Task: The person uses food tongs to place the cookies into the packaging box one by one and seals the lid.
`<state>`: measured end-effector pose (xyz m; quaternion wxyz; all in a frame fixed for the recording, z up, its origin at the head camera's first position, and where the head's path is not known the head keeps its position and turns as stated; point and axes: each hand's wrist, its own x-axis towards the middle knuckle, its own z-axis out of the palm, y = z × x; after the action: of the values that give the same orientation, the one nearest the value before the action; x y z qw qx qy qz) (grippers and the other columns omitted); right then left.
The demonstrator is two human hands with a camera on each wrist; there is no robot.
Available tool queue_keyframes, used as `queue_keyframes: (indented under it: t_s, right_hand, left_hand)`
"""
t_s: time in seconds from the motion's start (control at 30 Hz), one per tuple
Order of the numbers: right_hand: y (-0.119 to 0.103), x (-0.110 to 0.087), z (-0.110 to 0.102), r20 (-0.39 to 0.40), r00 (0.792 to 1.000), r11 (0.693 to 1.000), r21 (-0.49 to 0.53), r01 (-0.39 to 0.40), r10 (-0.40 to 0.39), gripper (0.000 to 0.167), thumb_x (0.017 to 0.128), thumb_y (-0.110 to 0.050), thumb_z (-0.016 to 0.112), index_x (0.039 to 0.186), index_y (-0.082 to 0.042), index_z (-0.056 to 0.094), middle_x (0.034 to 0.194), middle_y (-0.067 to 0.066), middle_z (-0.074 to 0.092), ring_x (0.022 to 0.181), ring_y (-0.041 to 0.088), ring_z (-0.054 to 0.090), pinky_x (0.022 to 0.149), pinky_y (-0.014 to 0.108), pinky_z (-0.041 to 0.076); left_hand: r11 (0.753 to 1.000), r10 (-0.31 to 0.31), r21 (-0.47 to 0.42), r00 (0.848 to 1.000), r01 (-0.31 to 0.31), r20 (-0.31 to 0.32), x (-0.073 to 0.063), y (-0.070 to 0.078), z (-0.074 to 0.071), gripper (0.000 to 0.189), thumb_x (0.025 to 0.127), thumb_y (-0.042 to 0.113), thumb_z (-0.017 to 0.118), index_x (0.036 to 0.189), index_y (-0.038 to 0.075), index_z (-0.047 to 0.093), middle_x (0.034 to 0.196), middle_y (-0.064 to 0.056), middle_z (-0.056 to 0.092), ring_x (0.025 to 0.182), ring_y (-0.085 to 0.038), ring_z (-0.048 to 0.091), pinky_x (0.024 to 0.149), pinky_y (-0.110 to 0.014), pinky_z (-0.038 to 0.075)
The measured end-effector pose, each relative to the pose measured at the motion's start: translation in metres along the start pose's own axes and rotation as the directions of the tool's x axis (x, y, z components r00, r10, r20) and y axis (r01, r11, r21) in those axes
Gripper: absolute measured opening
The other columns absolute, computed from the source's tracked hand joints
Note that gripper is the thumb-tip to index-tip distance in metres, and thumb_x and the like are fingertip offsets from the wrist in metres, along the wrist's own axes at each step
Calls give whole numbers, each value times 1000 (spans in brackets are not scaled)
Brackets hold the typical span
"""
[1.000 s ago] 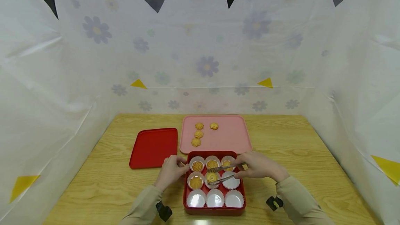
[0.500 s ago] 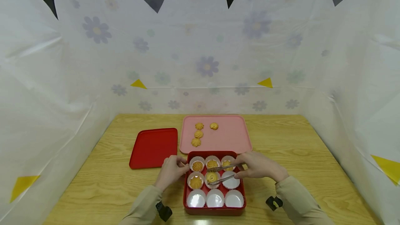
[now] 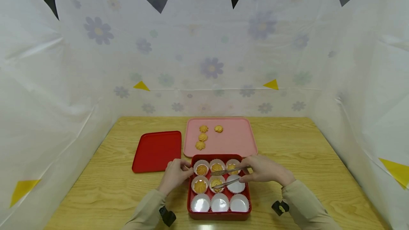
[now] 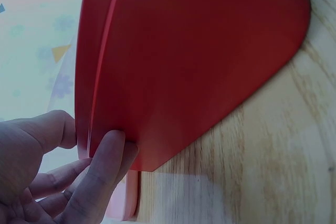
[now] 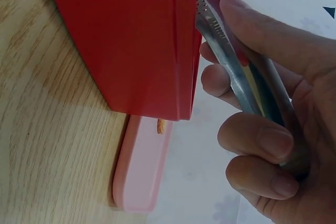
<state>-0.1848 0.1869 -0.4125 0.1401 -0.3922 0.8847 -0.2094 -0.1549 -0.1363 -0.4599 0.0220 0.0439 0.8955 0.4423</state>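
A red square box (image 3: 219, 216) holds rows of white paper cups, some with piped butter cookies. My left hand (image 3: 175, 175) grips its left wall, thumb at the rim and fingers against the outer side (image 4: 173, 77). In my right hand (image 3: 263, 169) is a pair of metal tongs (image 5: 239, 82), gripped between thumb and fingers. The tongs' arms are spread over the middle cup, where a cookie (image 3: 216, 181) lies between and below their tips. Cookies fill the far row and the middle row's left cup (image 3: 200, 186); the middle row's right cup (image 3: 237, 187) and front row hold none.
Behind the box, a pink tray (image 3: 234, 137) bears several cookies toward its left side, including one swirled cookie (image 3: 202, 137). A bare red lid or tray (image 3: 158, 152) lies on the wooden table (image 3: 105, 191) at left. Patterned white sheeting (image 3: 179, 56) encloses the table.
The tongs' tips have spread slightly apart, and the cookie has dropped from between them into the middle cup. My left hand and the box have stayed still.
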Motion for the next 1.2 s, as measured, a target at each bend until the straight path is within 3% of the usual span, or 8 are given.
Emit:
queue_keyframes:
  t_s: [0.27,0.43,0.63,0.8,0.97,1.03,1.13,1.2]
  right_hand:
    - [4,0,3,9,1000,1000,19,-17,17,35,88,-32,76,117,-13,75,81,-18,60,77,11,55,70,21,41]
    - [7,-1,3,5,1000,999,49,-2,2,35,90,-34,75,118,-13,74,79,-17,59,75,11,54,68,21,40]
    - [13,-3,5,-22,999,987,155,38,-35,40,92,-37,71,120,-9,72,76,-13,59,69,3,45,62,19,38]
    - [21,-3,10,-74,995,958,275,83,-65,37,94,-33,70,119,-6,72,74,-7,58,64,2,42,58,18,37]
    - [31,-3,15,-112,993,941,333,64,-27,40,95,-31,70,123,-2,69,75,-6,59,63,3,41,59,20,38]
    - [32,-3,17,-115,993,936,351,36,5,40,95,-31,69,124,-3,69,78,-1,62,67,5,45,63,21,40]
    - [33,-5,18,-121,991,922,387,-1,52,41,95,-32,69,125,-4,68,99,10,71,86,10,59,73,22,48]
    - [33,-5,20,-137,988,914,405,-9,71,40,96,-31,68,125,-4,68,111,14,71,98,15,61,80,24,49]
  left_hand:
    - [1000,4,-1,1000,-4,-3,0,-1,1,13,85,11,77,93,0,75,80,-10,74,68,-12,63,56,-25,52]
    - [1000,-3,-3,1000,3,-3,-1,0,0,13,85,11,77,93,0,74,80,-9,73,68,-12,63,56,-25,51]
    - [1000,-1,5,1000,1,-11,0,-1,0,13,84,11,77,92,1,74,80,-9,73,68,-12,62,56,-25,51]
    - [1000,-1,11,1000,1,-14,0,-1,1,12,84,10,77,92,1,74,79,-9,73,68,-12,62,56,-25,50]
    - [1000,-5,13,1000,5,-12,0,-1,1,13,84,10,77,93,0,74,80,-9,73,68,-12,62,56,-25,50]
    - [1000,-5,15,1000,6,-11,0,-1,1,13,84,10,77,93,0,74,80,-9,73,68,-12,62,56,-25,50]
    - [1000,-3,14,1000,4,-12,0,-1,1,13,84,10,77,93,0,74,80,-9,73,69,-12,62,56,-25,51]
    - [1000,-2,13,1000,2,-11,1,-1,1,13,85,11,77,93,0,74,80,-9,73,69,-13,62,57,-25,51]
